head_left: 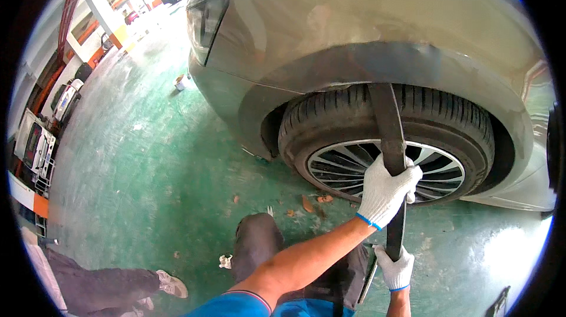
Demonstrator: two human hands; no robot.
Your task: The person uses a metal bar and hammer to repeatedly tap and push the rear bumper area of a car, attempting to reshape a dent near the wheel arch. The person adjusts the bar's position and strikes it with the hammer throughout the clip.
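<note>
Both gloved hands were clamped on a long dark bar [392,158]: right hand [396,268] wrapped low near its bottom end, left hand [386,190] higher up. Bar ran upright across the tire [330,119] into the grey car's wheel arch [354,60].

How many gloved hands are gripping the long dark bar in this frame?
2. The left hand, in a white glove, grips the bar partway up, in front of the wheel. The right hand, also gloved, holds its lower end near the green floor.
</note>
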